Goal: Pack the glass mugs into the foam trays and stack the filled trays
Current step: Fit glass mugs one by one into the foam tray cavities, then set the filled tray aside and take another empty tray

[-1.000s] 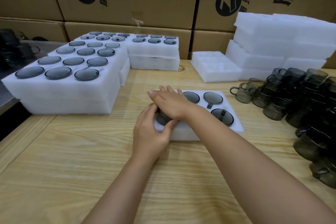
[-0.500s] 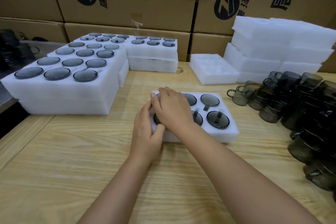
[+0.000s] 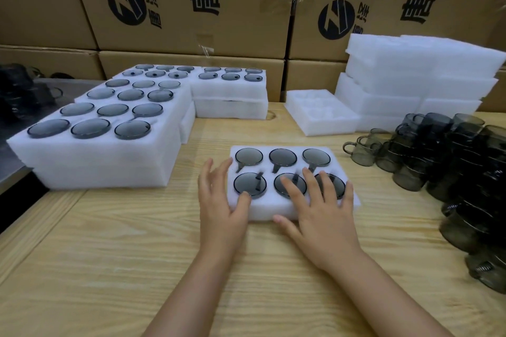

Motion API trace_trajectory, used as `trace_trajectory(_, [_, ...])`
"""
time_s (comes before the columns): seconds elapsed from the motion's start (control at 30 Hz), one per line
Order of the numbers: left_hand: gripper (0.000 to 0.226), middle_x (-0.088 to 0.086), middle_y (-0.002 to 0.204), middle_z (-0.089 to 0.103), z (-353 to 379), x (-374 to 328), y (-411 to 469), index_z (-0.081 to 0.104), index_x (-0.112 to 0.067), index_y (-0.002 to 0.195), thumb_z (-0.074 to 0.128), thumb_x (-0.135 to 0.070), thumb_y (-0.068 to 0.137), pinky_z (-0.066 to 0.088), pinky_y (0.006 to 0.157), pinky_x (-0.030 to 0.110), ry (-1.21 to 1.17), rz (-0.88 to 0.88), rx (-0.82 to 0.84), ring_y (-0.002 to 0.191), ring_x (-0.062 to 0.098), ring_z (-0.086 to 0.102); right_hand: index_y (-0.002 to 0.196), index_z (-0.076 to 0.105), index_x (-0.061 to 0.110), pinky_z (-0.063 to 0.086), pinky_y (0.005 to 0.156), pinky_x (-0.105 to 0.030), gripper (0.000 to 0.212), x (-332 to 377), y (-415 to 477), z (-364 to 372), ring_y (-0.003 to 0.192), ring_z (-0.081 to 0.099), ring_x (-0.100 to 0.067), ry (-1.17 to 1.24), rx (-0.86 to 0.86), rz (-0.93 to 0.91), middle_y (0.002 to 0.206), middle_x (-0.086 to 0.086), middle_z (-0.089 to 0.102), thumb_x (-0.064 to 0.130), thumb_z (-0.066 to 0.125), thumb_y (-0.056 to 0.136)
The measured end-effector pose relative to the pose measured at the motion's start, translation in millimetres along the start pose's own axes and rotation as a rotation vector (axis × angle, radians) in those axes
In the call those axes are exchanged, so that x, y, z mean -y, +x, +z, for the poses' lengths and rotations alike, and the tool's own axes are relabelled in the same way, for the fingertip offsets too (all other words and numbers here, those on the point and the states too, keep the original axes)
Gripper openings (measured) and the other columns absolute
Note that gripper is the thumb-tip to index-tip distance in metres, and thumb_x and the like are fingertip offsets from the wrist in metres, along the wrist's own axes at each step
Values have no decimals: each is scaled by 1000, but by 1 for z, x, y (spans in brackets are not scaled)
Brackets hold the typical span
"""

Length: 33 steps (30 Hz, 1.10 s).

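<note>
Foam tray — hands at near edge

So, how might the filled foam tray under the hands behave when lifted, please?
The foam tray looks soft, so it may flex unless held from both ends. Six glass mugs fill it, so probably heavy for foam, and fragile if dropped.

A pale wooden bench with a strong grain fills the foreground under soft, even light. Behind it, brown cardboard cartons are stacked like a wall in at least two rows, and the upper ones carry a round black logo, large black Chinese characters and strips of clear tape. At the far left, a grey metal surface lies beyond the bench's edge, with a dark, blurred heap by it.
</note>
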<state>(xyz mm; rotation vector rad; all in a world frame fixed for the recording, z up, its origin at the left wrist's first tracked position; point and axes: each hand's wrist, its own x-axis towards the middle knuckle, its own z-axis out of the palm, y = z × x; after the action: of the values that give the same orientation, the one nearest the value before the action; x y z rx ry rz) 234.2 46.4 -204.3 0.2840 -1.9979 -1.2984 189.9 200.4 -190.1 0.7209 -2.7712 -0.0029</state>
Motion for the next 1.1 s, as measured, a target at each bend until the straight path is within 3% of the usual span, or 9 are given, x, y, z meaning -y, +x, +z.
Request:
trace_trajectory(0.07, [58, 0, 154, 18, 1, 4, 2, 36, -27, 140, 56, -13, 87, 29, 113, 39, 19, -80, -78, 138, 6, 23, 133, 52, 32, 22, 102, -69, 67, 4, 12, 2, 131, 40, -36, 1, 18, 20, 143, -11, 45, 66, 20, 84])
trace_trajectory(0.1, [60, 1, 154, 18, 1, 5, 4, 33, -22, 143, 55, -9, 89, 29, 113, 44, 22, -140, -114, 140, 12, 22, 138, 44, 34, 12, 106, -68, 68, 5, 21, 5, 138, 29, -34, -4, 34, 19, 150, -9, 34, 67, 17, 86])
trace_trajectory(0.17, [60, 6, 152, 22, 1, 7, 8, 31, -15, 144, 53, -6, 89, 28, 112, 47, 33, -245, -178, 140, 19, 23, 145, 24, 38, -8, 107, -63, 66, 6, 40, 15, 144, 6, -28, 2, 47, -3, 158, -4, 11, 68, 12, 88])
trace_trajectory(0.23, [58, 8, 149, 28, 0, 9, 10, 32, -11, 143, 52, -4, 89, 26, 112, 45, 37, -291, -217, 138, 22, 25, 146, 17, 38, -13, 106, -62, 63, 8, 61, 26, 144, -1, -26, 9, 25, -28, 159, -1, 4, 66, 14, 90])
trace_trajectory(0.73, [71, 0, 142, 43, 6, 18, 11, 27, -19, 146, 57, 1, 84, 30, 108, 34, 39, -323, -145, 130, 16, 38, 145, 19, 32, -10, 104, -67, 55, 63, 200, 64, 143, 2, -31, 6, -37, -59, 158, -7, 8, 57, 17, 96])
trace_trajectory(0.93, [78, -7, 127, 54, 7, 15, 13, 31, -21, 144, 53, -25, 69, 34, 104, 45, 73, -303, -139, 113, 10, 46, 143, 21, 30, -5, 102, -70, 52, 89, 234, 70, 142, 3, -36, -37, -29, -31, 156, -11, 10, 55, 15, 98])
trace_trajectory(1.0, [72, -9, 124, 55, 8, 17, 15, 32, -21, 143, 62, -15, 78, 35, 103, 48, 104, -312, -128, 113, 16, 51, 142, 21, 29, -4, 101, -71, 52, 93, 236, 72, 142, 4, -36, -54, -42, -28, 155, -13, 11, 54, 16, 98])
trace_trajectory(1.1, [76, -18, 117, 54, 7, 19, 14, 33, -23, 142, 65, 0, 77, 38, 97, 52, 148, -335, -94, 101, 39, 59, 142, 22, 29, -4, 102, -71, 51, 91, 235, 71, 142, 4, -36, -41, -34, -31, 154, -13, 11, 54, 17, 98])
